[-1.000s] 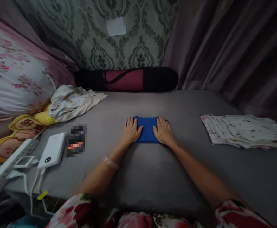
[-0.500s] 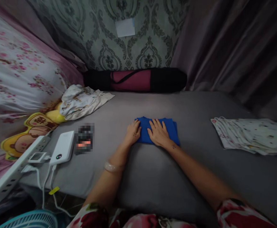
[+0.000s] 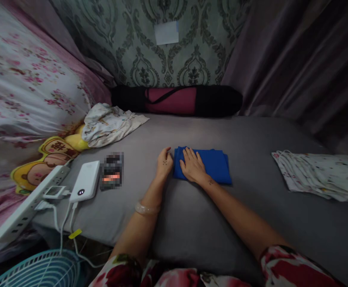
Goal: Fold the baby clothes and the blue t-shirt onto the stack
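Right hand (image 3: 192,165) is lying flat, fingers spread, on the blue cloth (image 3: 217,165). Left hand (image 3: 164,162) is resting just left of it; I cannot tell its grip.

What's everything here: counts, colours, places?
Folded cloth: one, blue, centre
Sheet: one, grey, underneath
Cloth stack: one, whitish, right
Crumpled cloth: one, whitish, back left
Cushion: one, yellow, left
Power strip: one, white, left
Plugs: two, white, at strip
Power bank: one, white, left
Cables: several, white, lower left
Tag: one, yellow, on cable
Pixelated item: one, mostly dark, beside power bank
Slatted thing: one, teal, bottom left
Long bag: one, black and maroon, back
Wall: one, greenish, back
Paper: one, white, on wall
Floral drape: one, pinkish, left
Curtain: one, purplish, right
Bracelet: one, pale, lower middle
Sleeves: two, red floral, bottom
Left hand: one, beside blue cloth
Right hand: one, flat on it
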The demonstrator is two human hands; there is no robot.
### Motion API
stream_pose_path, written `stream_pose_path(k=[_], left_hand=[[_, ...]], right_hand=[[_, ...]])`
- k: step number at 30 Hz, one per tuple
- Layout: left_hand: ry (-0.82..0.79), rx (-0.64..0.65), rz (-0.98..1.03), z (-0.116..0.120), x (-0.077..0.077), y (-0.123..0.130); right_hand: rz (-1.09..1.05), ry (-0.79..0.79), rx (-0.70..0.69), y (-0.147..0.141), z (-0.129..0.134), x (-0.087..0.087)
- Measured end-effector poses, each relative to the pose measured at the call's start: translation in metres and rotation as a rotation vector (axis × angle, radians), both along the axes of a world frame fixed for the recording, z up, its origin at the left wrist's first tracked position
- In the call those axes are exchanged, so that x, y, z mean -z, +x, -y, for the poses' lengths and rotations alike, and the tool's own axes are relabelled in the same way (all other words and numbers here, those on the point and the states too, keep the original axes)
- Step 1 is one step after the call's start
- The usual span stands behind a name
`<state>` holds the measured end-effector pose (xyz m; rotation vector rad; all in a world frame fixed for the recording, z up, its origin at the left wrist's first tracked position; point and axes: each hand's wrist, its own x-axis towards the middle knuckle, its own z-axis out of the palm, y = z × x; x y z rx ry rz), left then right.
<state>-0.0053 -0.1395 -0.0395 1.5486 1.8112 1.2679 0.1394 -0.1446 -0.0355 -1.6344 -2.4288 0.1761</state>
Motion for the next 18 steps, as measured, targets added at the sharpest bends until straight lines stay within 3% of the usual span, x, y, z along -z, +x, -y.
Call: stream_pose_path(k=[5,10,18], left_hand=[[-0.005,-0.027,0.013,0.001,-0.003,0.001],[-0.014,-0.052,-0.001,0.002,-0.006,0.0],[-0.006,-0.046,-0.017,0.003,-0.007,0.005]], right_hand=[[0.015,-0.05,0.005,-0.002,-0.003,-0.007],[0.026,0.021,-0.011,-0.03,-0.006,-0.021],[0.089,-0.013,-0.107,-0.044,-0.006,-0.003]])
